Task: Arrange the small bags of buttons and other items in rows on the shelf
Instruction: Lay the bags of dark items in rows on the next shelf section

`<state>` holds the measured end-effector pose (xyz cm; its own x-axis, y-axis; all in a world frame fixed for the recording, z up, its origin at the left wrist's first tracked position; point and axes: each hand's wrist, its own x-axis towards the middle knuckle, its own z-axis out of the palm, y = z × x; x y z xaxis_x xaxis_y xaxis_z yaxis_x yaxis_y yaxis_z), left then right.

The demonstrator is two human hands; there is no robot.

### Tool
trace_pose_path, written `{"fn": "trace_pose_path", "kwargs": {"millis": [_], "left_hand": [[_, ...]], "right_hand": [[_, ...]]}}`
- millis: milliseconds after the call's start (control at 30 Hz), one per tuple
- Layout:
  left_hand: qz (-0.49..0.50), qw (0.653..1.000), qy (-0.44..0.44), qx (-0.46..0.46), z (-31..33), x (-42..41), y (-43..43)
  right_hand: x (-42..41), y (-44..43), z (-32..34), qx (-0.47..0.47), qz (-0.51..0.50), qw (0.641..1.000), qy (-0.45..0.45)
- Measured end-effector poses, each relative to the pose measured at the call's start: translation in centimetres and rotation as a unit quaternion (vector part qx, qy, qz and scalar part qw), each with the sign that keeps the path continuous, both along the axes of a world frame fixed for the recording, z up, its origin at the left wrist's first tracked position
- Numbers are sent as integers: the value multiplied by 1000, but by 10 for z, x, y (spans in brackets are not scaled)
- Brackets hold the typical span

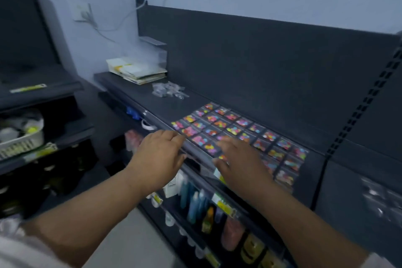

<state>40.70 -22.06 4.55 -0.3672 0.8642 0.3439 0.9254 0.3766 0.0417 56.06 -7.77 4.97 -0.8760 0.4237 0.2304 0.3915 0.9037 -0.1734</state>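
Our left hand (158,154) rests at the front edge of the shelf (174,104), fingers bent; through the blur we cannot tell whether they grip anything. Our right hand (239,163) lies fingers apart on the bags of buttons (235,124), rowed along that edge; farther back, loose clear bags (167,91)

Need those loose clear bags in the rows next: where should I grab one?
Probably pinch a corner in the pile of clear bags, fingers coming from above on the near side: they lie flat and thin on the shelf, with the back panel close behind.
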Motion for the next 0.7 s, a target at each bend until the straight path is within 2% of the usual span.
{"fn": "trace_pose_path", "kwargs": {"millis": [300,433,700], "left_hand": [[48,998,-26,15,9,-79,-23],[59,998,-29,11,7,-111,-9],[119,991,-53,-10,14,-191,54]], "right_hand": [[-93,-11,12,-14,39,999,-8],[-135,15,10,-14,35,999,15],[-225,93,1,-84,7,996,25]]}}
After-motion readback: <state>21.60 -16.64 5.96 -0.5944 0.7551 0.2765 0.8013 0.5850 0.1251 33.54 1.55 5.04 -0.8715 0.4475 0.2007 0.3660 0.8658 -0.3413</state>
